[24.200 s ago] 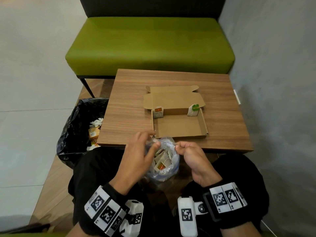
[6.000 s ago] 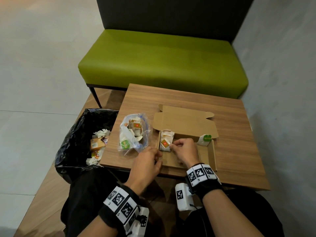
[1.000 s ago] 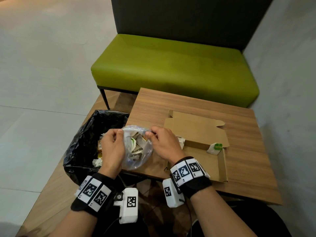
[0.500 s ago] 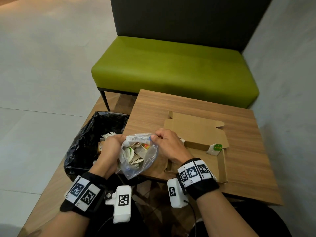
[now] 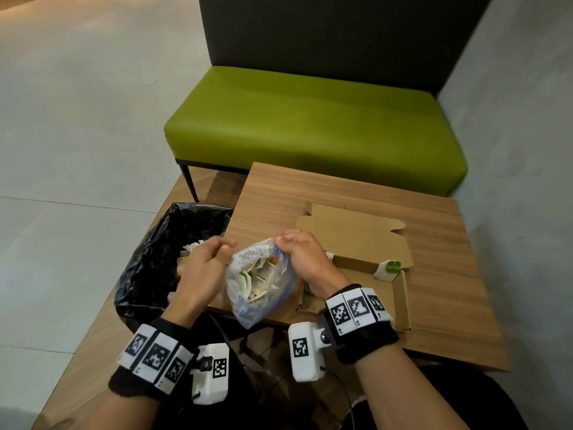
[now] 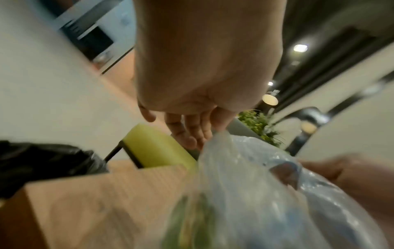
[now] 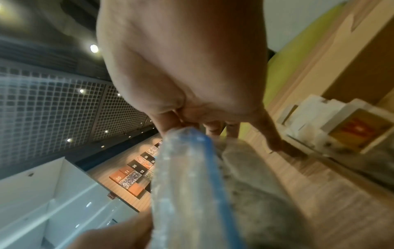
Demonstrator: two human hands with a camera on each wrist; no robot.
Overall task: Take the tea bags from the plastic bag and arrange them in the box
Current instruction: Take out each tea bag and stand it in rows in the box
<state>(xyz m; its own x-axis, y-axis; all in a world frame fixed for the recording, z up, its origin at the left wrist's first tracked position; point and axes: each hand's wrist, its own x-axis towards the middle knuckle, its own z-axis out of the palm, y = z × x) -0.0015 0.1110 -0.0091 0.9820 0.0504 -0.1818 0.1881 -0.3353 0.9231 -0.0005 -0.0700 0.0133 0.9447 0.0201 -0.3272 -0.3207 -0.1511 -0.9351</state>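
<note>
The plastic bag (image 5: 260,282) hangs left of the box (image 5: 400,301), bin (image 5: 155,259) beside the table (image 5: 434,218).

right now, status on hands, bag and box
Right hand pinches plastic bag rim. Left hand at bag mouth, grip unclear. Box open, few tea bags in. Nothing blocking.

Field notes, my rig as the head view shows it. Both hands bare. On my left wrist (image 5: 152,358): black fabric cuff, frayed at its rear edge, with a white band carrying three square black-and-white coded markers. A white, rounded camera housing (image 5: 210,375) is fixed to its inner side by a dark knob; one smaller coded marker on its face. On my right wrist (image 5: 359,321): the same black cuff and white three-marker band. Its white camera housing (image 5: 305,350) hangs on a metal screw joint, one marker on top, and a thin dark cable trails from it. Black clothing covers my lap.
</note>
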